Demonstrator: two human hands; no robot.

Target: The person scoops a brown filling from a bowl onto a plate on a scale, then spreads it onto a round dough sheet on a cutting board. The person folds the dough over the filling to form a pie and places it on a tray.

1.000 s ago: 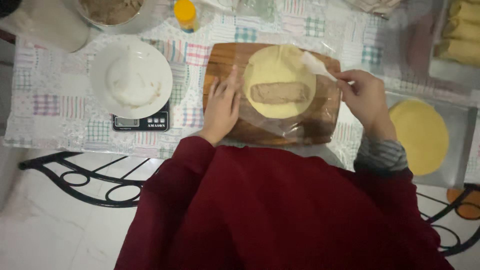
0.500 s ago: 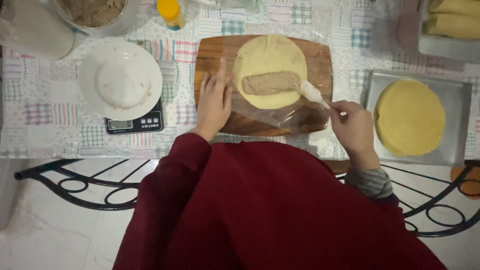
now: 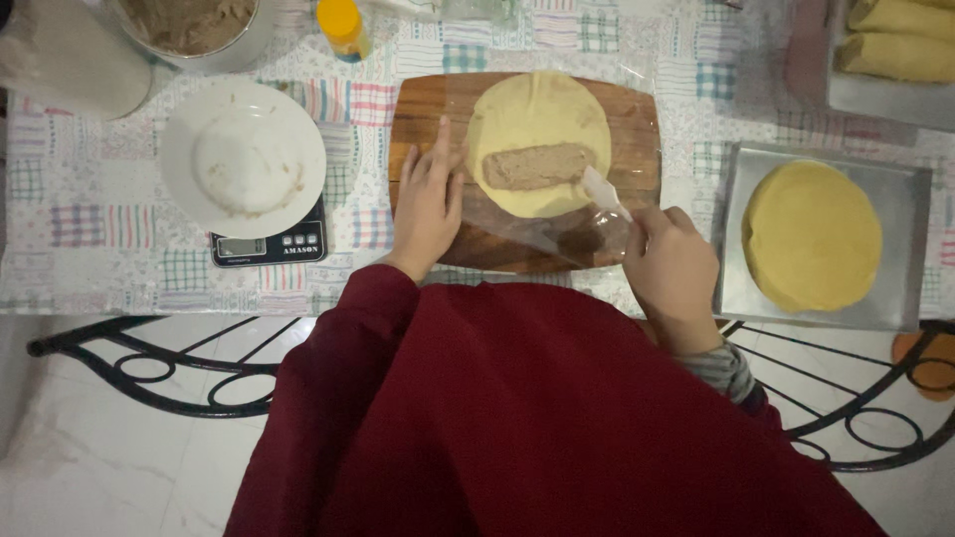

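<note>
Right now the filling step looks about done: a brownish log of filling [image 3: 535, 166] lies across the middle of a round yellow wrapper [image 3: 538, 141], which sits on clear plastic film on the wooden cutting board [image 3: 423, 104], centre of the table [image 3: 90, 249].

Left hand [image 3: 428, 204] lies flat on the board's left part, fingers [image 3: 439, 149] together & stretched out, tips just touching the wrapper's left edge. Right hand [image 3: 671, 268] is off the board's lower-right corner, fingers curled round the handle of a small pale spatula [image 3: 604, 189]; its blade rests at the wrapper's right edge, near the filling's end.

Left of the board: white plate [image 3: 244, 157] on a kitchen scale [image 3: 269, 244], smeared, nearly bare. Right of the board: metal tray [image 3: 900, 199] w/ a stack of more yellow wrappers [image 3: 811, 236].

Next move, I'd judge, calls for putting the spatula down & freeing both hands to fold the wrapper over the filling w/o tearing it.
</note>
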